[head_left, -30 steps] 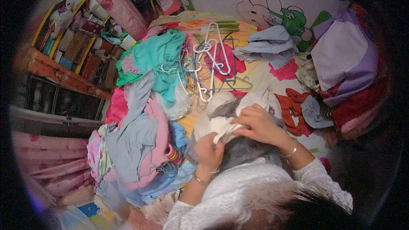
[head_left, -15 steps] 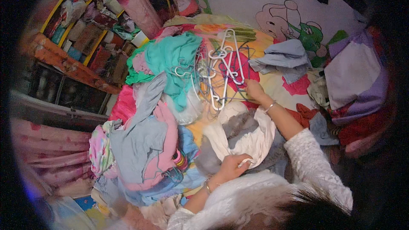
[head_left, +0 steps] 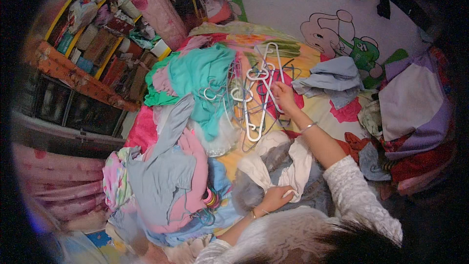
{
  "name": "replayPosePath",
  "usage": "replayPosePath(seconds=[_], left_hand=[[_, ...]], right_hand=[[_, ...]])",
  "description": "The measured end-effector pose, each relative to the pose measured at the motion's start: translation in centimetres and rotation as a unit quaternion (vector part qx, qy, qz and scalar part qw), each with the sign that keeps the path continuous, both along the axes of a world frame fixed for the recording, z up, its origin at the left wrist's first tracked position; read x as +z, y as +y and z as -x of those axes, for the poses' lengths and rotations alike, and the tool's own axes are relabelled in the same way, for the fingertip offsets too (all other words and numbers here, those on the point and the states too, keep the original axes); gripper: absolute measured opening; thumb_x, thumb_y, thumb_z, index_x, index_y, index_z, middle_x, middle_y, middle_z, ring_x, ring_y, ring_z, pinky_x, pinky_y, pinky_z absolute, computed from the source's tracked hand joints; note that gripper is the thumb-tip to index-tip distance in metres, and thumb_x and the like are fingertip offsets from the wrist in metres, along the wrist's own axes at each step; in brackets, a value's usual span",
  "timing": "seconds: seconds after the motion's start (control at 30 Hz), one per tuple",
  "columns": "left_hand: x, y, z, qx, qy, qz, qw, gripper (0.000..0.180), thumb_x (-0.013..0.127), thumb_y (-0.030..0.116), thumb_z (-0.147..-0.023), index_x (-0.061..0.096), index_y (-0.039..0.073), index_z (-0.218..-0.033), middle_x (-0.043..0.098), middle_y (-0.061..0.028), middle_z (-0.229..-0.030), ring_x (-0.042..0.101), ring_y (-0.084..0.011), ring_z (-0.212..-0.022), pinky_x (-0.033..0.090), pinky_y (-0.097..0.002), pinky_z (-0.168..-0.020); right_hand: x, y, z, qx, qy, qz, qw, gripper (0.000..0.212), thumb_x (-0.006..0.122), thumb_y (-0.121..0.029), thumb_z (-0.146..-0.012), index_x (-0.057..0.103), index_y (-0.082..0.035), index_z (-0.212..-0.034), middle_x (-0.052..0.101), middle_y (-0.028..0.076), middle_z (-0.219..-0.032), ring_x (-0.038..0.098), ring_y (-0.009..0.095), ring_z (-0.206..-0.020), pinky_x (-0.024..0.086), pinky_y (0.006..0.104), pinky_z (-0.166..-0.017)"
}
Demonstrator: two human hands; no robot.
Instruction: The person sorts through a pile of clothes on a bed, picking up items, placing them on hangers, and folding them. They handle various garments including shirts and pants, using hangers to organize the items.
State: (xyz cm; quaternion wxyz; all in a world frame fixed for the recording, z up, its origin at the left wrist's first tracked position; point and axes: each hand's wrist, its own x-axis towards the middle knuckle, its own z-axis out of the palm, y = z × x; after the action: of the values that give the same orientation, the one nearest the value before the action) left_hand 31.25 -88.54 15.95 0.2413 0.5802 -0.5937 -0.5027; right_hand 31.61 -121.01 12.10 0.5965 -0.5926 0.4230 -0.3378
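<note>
My left hand (head_left: 277,198) is closed on the edge of a white garment (head_left: 299,159), whose two long parts spread away from me like legs. Under it lies a fluffy grey garment (head_left: 250,190). Farther off, my right hand (head_left: 284,97) reaches over a heap of clothes hangers, its fingers curled at the bar of a white hanger (head_left: 274,61). The exact grip of its fingertips is partly hidden. Another white hanger (head_left: 253,134) lies just left of that hand, over thin dark and pink ones.
Left are a green garment (head_left: 200,68), a grey top (head_left: 161,171) and pink cloth (head_left: 195,156). A folded blue-grey garment (head_left: 330,76) lies right of the hangers. Shelves (head_left: 97,34) stand at far left; purple and white cloth (head_left: 410,93) is piled at right.
My right hand has moved slightly left and farther in among the white hangers. My left hand keeps hold of the white garment. The whole view has shifted a little.
</note>
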Motion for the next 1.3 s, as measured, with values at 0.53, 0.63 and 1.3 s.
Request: replayPosePath(seconds=[0.53,0.63,1.3], left_hand=[[-0.9,-0.4,0.0,0.009,0.027,0.014,1.000,0.025,0.053,0.031,-0.085,0.064,0.010,-0.094,0.062,-0.0185,-0.075,0.060,-0.0364,-0.069,0.045,-0.0431,-0.060],[-1.8,0.5,-0.1,0.072,0.036,0.040,0.996,0.026,0.054,0.031,-0.085,0.063,0.010,-0.096,0.062,-0.0186,-0.076,0.061,-0.0359,-0.071,0.046,-0.0428,-0.061],[8.9,-3.9,-5.2,0.272,-0.020,0.175,0.946,0.025,0.052,0.026,-0.090,0.060,0.003,-0.092,0.055,-0.0146,-0.060,0.057,-0.0194,-0.057,0.042,-0.0343,-0.054]], right_hand=[[-9.4,-0.9,2.0,0.030,0.502,0.299,0.811,0.030,0.062,-0.018,-0.075,0.057,-0.001,-0.100,0.058,0.021,-0.096,0.054,0.039,-0.094,0.046,0.0449,-0.077],[-4.3,-0.8,0.7,-0.003,0.408,0.106,0.907,0.029,0.053,-0.015,-0.079,0.054,0.004,-0.101,0.061,0.024,-0.091,0.058,0.039,-0.089,0.047,0.0469,-0.079],[5.6,0.8,13.0,-0.136,0.077,0.215,0.964,0.013,0.054,-0.012,-0.084,0.059,-0.004,-0.092,0.060,0.012,-0.074,0.058,0.021,-0.071,0.046,0.0351,-0.066]])
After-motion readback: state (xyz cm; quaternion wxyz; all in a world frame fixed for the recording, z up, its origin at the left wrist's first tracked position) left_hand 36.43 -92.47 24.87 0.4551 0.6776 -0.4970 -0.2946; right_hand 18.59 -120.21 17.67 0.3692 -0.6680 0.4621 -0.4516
